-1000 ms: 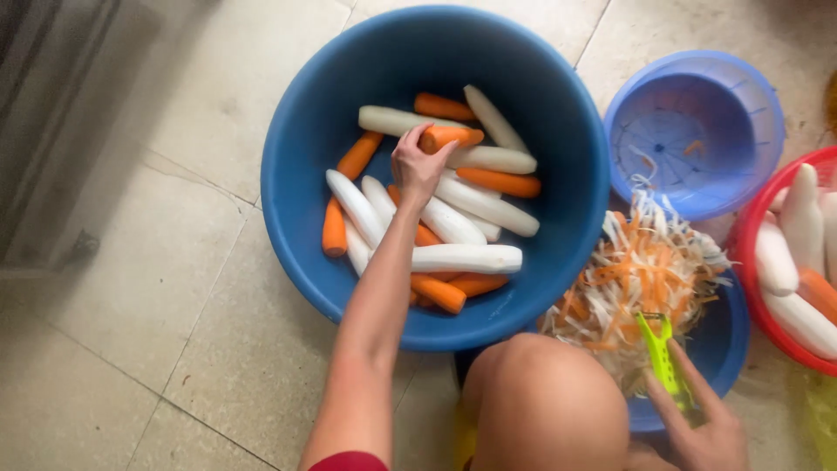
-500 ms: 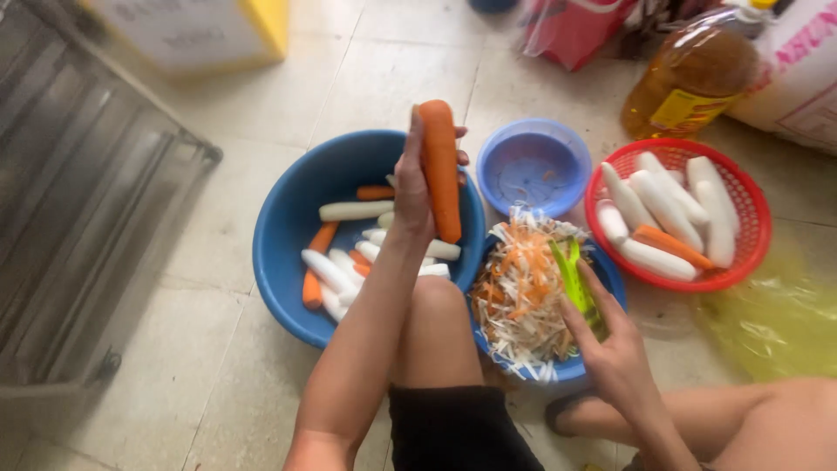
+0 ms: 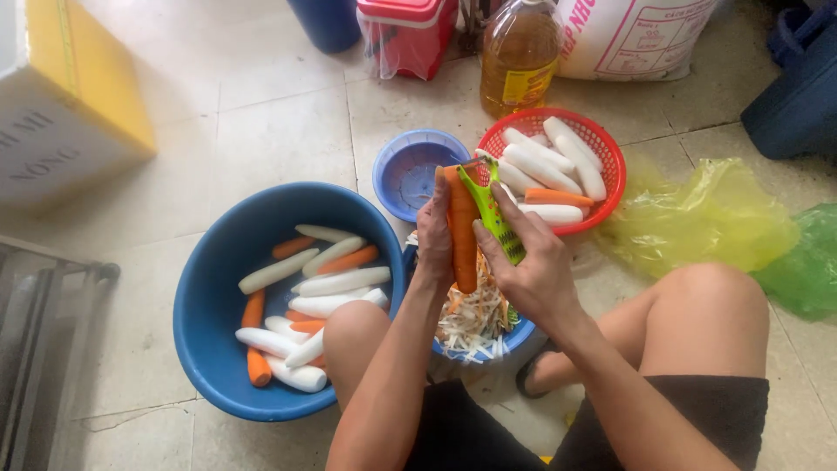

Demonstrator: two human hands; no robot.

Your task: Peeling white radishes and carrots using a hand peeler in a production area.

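Soft, even daylight fills the scene, bright enough to show colours cleanly. The pale tiled floor (image 3: 261,113) looks slightly washed out toward the top. Shadows are faint and diffuse (the deepest sits under the big round blue plastic basin (image 3: 205,288)). The clear amber oil bottle (image 3: 520,54) glows a little. Focus is fairly sharp centrally; edges soften and bend slightly.

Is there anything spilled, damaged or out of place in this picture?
Little stands out. Some white and orange vegetable shreds hang over the rim of the small blue plastic bowl toward the tiled floor. The floor tile near the big blue basin shows a crack.
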